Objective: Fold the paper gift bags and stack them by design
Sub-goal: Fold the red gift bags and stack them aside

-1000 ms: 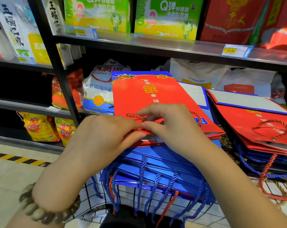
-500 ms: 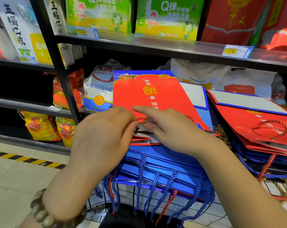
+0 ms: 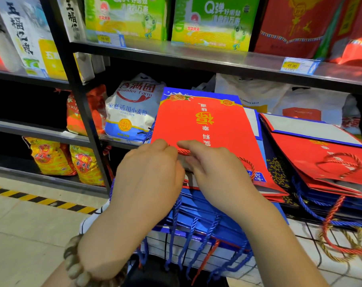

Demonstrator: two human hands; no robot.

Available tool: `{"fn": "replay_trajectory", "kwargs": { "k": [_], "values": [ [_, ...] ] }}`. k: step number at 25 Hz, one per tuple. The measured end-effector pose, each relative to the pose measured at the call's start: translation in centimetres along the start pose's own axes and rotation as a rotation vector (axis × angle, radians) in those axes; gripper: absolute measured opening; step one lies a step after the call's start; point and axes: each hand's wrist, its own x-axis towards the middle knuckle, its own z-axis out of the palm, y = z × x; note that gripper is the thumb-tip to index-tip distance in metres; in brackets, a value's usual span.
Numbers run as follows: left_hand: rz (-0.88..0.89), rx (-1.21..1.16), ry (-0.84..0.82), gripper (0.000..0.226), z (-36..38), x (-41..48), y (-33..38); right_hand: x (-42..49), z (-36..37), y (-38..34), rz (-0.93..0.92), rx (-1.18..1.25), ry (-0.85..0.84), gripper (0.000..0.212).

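Head view. A red gift bag (image 3: 207, 125) lies flattened, its print upside down to the wearer, on top of a pile of blue bags (image 3: 207, 212) on a wire rack (image 3: 304, 235). A second pile (image 3: 325, 154), topped with red, sits just beside it on the right. Both hands meet at the bag's near edge. The right hand (image 3: 215, 172) holds that edge, with the index finger laid along the red cord handle (image 3: 247, 162) and the other fingers curled under. The left hand (image 3: 147, 183) is curled at the same edge, but its fingertips are hidden behind its own knuckles, so its grip cannot be told.

Step in hand, as judged: closing the fold, apparently by tucking the handle and flattening the mouth. The next move calls for pressing the crease flat and squaring the bag on a pile of matching design. Since the bags beneath are blue, a transfer to the red-topped pile may be needed.

Hidden or cut off: the hands cover the bag's mouth, the frame edge cuts the right pile, and the lower bags show only their edges and cords.
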Motion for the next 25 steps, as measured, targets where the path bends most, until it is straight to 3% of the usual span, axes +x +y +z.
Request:
{"fn": "replay_trajectory", "kwargs": {
  "k": [4,6,9,13,15,17,22,25],
  "values": [
    [0.028,-0.302,-0.144,0.024,-0.3,-0.3,-0.8,-0.6,0.8,0.2,0.049,-0.011,0.052,0.028],
    [-0.058,-0.495,-0.224,0.031,-0.6,-0.4,-1.3,-1.0,0.9,0.2,0.053,0.045,0.052,0.018],
    [-0.245,-0.699,-0.195,0.041,-1.0,0.7,-1.9,-1.5,1.1,0.4,0.091,0.272,0.084,0.005],
    [-0.253,-0.465,-0.292,0.016,-0.6,3.1,-1.3,-1.8,1.2,0.7,0.185,0.464,0.101,0.029],
    [-0.21,-0.378,-0.373,0.026,-0.4,3.8,-0.8,-1.9,1.3,0.7,0.204,0.484,0.125,0.033],
    [-0.205,-0.438,-0.413,0.029,-0.1,4.0,-0.7,-2.0,1.4,0.8,0.223,0.508,0.155,0.037],
    [-0.384,-0.46,-0.108,0.03,0.7,4.2,-2.8,-2.1,1.9,1.1,0.177,0.493,0.183,0.039],
    [-0.33,-0.39,-0.173,0.023,1.0,4.2,-3.4,-2.4,1.1,0.9,0.142,0.483,0.11,0.031]
  ]
}}
